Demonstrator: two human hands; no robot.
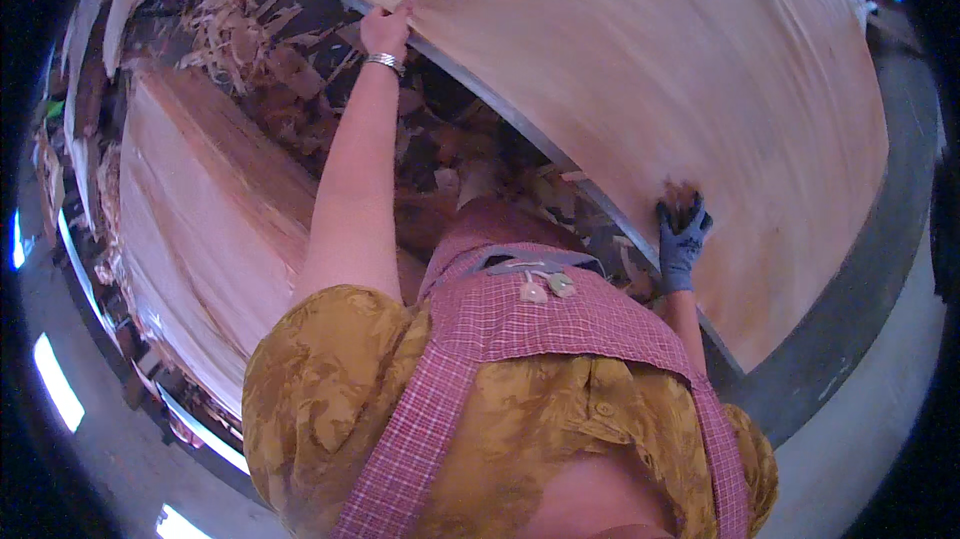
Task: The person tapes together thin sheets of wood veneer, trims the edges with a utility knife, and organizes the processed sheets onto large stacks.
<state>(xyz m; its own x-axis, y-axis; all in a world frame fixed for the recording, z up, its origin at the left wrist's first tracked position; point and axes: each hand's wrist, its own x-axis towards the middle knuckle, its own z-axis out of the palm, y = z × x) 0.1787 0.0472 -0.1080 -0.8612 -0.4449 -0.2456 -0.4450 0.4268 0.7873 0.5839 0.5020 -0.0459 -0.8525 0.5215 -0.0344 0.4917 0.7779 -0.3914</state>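
A large, pale wood veneer sheet (620, 69) lies on a table with a grey metal edge (520, 124), reaching from upper left to lower right. My left hand (387, 31), bare and with a metal watch band at the wrist, is closed at the sheet's near edge, its thumb side on top. Further right, my right hand (682, 239) wears a grey-blue glove with darker fingers. Those fingers are spread and rest on the sheet close to its near edge. A reddish-brown patch lies right at the fingertips; I cannot tell whether it is bare fingertips or a mark in the wood.
On my left stands a stack of veneer sheets (200, 229) with ragged edges. Torn veneer scraps (250, 49) cover the floor between stack and table, around my legs. A dark grey surface (840, 339) curves along the sheet's right side.
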